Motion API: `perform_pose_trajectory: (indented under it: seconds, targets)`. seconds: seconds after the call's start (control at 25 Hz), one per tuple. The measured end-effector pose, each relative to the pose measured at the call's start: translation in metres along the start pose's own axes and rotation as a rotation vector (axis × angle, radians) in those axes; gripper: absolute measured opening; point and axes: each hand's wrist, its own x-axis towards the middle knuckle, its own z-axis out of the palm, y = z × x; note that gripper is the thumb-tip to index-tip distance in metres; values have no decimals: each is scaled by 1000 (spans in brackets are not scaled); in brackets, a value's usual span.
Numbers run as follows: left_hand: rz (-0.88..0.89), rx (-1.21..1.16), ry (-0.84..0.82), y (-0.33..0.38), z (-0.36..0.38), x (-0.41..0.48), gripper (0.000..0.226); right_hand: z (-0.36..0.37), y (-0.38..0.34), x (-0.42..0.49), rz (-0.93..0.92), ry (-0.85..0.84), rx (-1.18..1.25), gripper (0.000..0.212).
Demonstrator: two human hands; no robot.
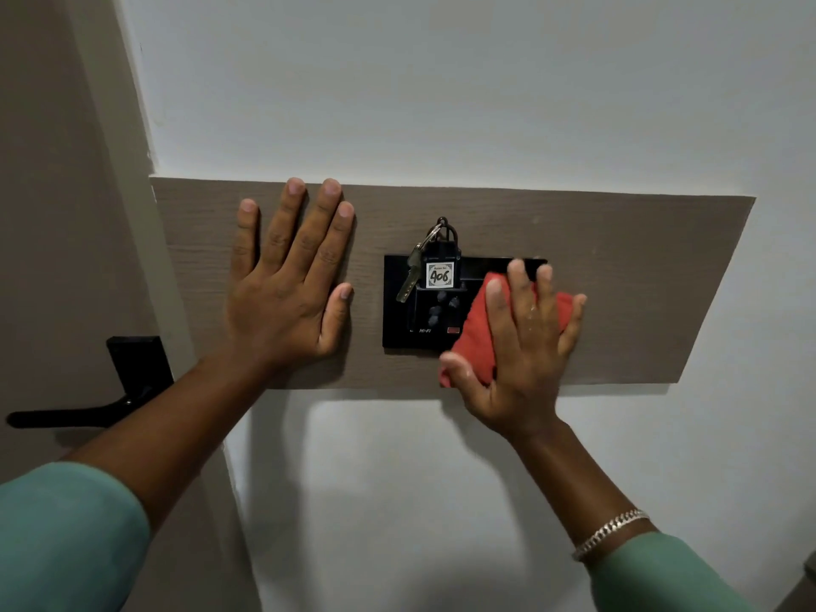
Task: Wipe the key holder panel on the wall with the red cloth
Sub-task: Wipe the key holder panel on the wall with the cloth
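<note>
Key holder panel (618,276), long, rectangular, grey-brown wood-grain laminate, fixed flat on white wall (441,81). Near panel's middle, glossy black rectangular switch plate (399,302), round socket holes and small red indicator on its face. Hung at plate's top edge, black key fob with white tag marked 406 (440,274), metal key (408,278) dangling just left of tag on same ring.

Red cloth (474,333), folded and bunched, pressed against right half of black plate, lower corner reaching past plate's bottom edge onto wood panel. Right hand (521,346) spread over cloth, fingers (516,276) grasping it, thumb hooked round cloth's lower left end, fingertips touching plate's upper right corner and wood just right of plate. Silver chain bracelet (611,534) on right wrist, green sleeve (662,580) below it.

Left hand (287,284) left of plate, apart from it, palm flat on wood panel, fingers released and splayed upward, holding nothing, fingertips near panel's top edge. Left forearm crossing panel's lower left corner, green sleeve at frame's bottom left.

Left of panel, beyond wall corner, grey-brown door (53,214) with matte black lever handle (88,404) on square black backplate, lower than plate.
</note>
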Motion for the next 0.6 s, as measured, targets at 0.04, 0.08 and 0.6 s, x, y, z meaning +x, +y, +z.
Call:
perform_pose_trajectory:
  seconds: [0.04,0.08,0.6]
  targets:
    - [1,2,-3,-1,0,-1,69,-6,9,-10,-73,-60,-13,86]
    - [1,1,-6,-1,-1,-1,69,-10,17,-18,-108,-101,-30,89]
    - [-1,-44,-26,-1,-1,-2,70,-27,-20,3,288,262,304,65]
